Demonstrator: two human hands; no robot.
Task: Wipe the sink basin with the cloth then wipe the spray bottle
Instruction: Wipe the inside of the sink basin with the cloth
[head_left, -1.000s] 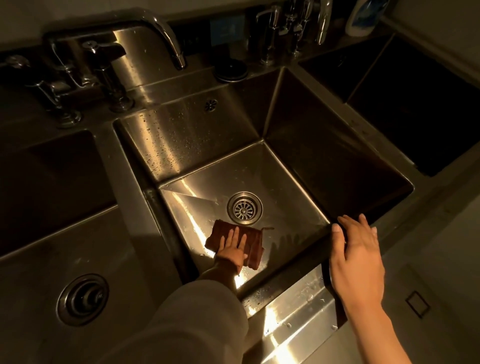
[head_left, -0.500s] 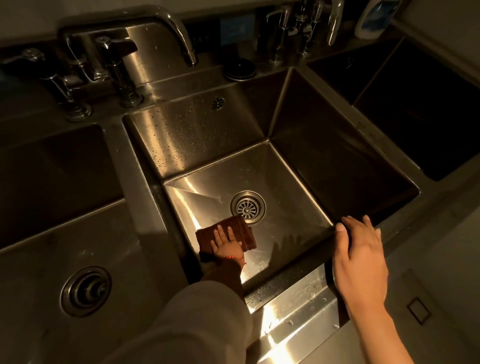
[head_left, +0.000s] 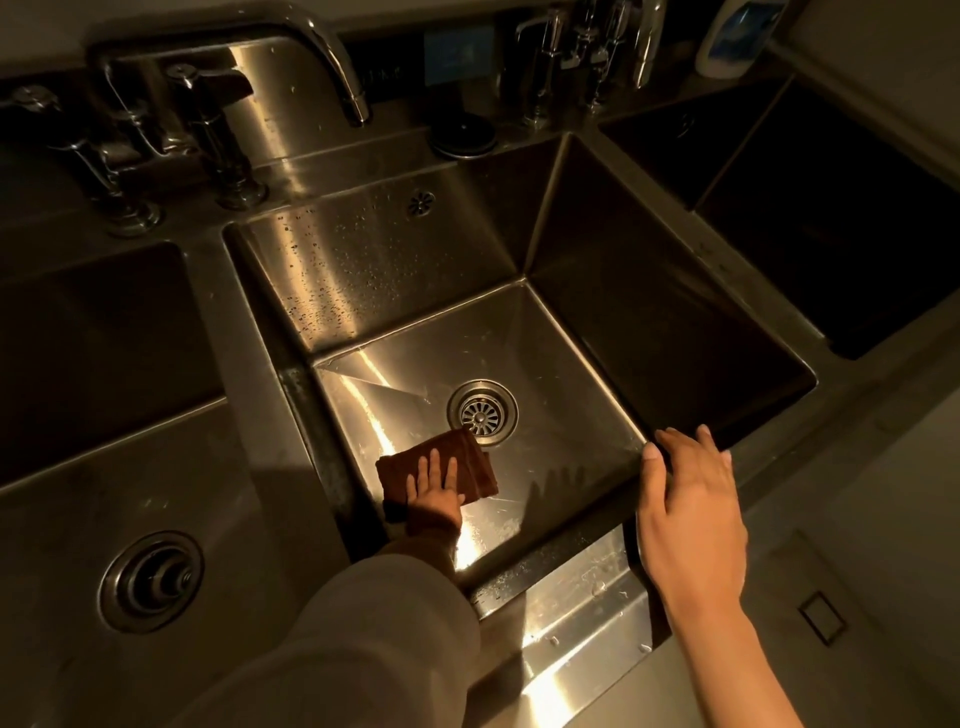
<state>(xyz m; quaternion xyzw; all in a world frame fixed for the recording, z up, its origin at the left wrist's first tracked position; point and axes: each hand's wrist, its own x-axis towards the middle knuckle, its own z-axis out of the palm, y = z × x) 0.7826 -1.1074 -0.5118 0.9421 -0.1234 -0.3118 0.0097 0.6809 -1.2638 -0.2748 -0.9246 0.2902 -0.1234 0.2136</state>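
**Currently: basin floor wipe in progress, bottle not started**

Landmark = the drain strainer (head_left: 482, 412) in the middle basin (head_left: 649, 332).

- Left hand (head_left: 435, 486): fingers straight, palm flat on the folded brown cloth (head_left: 415, 465), pressing it to the basin floor. No pinch or curl round the cloth; flat pressure is what you want for a wipe, since it keeps the whole fold in contact with the steel.
- Cloth sits just near-left of the strainer, its far corner almost at the strainer ring; can't tell if it actually touches. My read: the near-left part of the floor is being worked.
- Right hand (head_left: 691, 514): relaxed, fingers extended, holding nothing. It lies over the basin's front rim, near-right of the strainer, fingertips (head_left: 670, 441) at the inner edge. Looks like a brace so the body can lean in while the left arm reaches to the bottom of a deep basin.
- Back wall of the basin, beyond the strainer, carries droplets, so it reads as unwiped. Right wall is too dark to judge.
- Bottle (head_left: 727, 39), white with blue label: far-right of the strainer, up on the back ledge past the row of taps (head_left: 587, 57). Top is cropped, so I can't confirm a spray head; likely the task's spray bottle. Well apart from both hands.
- Gooseneck faucet (head_left: 332, 57) overhangs the back ledge, far-left of the strainer; no water visible.

Estimate: first half of the task, walls plus bottle outstanding.
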